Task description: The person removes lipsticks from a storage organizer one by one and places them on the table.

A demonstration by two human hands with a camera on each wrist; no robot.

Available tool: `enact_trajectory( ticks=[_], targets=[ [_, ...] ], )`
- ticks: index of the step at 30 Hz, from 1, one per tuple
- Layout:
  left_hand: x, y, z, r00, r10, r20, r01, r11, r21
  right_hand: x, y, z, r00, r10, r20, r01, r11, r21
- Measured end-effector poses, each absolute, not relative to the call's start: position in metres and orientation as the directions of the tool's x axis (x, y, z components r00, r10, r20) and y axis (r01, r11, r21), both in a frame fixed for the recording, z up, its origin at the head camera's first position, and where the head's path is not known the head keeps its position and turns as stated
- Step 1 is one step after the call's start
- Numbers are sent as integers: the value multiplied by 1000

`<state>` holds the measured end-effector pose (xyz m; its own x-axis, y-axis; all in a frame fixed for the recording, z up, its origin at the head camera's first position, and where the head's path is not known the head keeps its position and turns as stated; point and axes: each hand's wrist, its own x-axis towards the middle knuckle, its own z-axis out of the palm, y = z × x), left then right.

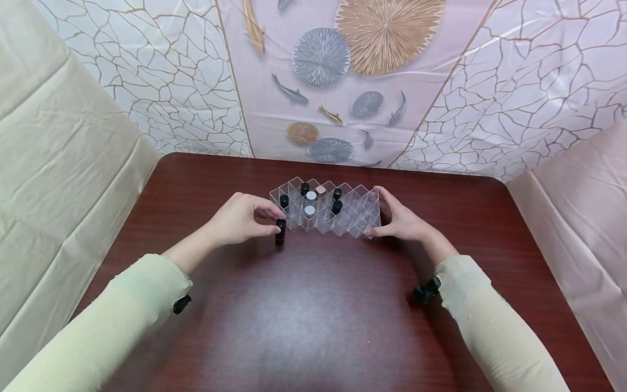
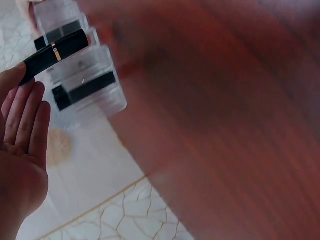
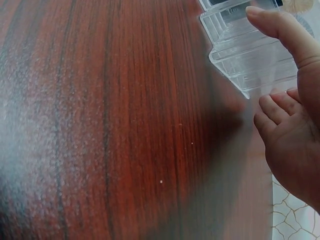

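My left hand (image 1: 237,220) pinches an upright black lipstick tube (image 1: 280,234) between thumb and fingers, just in front of the left end of a clear lipstick organizer (image 1: 361,218). A thin gold band circles the tube (image 2: 56,51) in the left wrist view. At the organizer's right end, my right hand (image 1: 404,220) grips it, thumb at the front corner and fingers reaching behind. Several tubes stand in the left and middle compartments: some with black caps (image 1: 284,201), two with white caps (image 1: 309,210), and a pinkish one (image 1: 320,189).
The dark red wooden table (image 1: 289,316) has its far edge behind the organizer. Beyond it hangs a patterned cloth (image 1: 191,71) with gold and silver designs. Pale fabric panels (image 1: 59,136) flank both sides. A black device (image 1: 427,291) sits at the right cuff.
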<state>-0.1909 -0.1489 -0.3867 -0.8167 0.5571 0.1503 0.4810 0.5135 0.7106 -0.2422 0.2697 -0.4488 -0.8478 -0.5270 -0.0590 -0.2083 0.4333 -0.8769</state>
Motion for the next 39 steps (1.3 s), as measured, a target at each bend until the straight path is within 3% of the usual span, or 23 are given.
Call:
enact_trajectory(
  ticks=[39],
  targets=[
    [-164, -145, -422, -820, 538, 196, 518, 550, 655, -244, 270, -450, -851, -521, -72, -190, 432, -882]
  ],
)
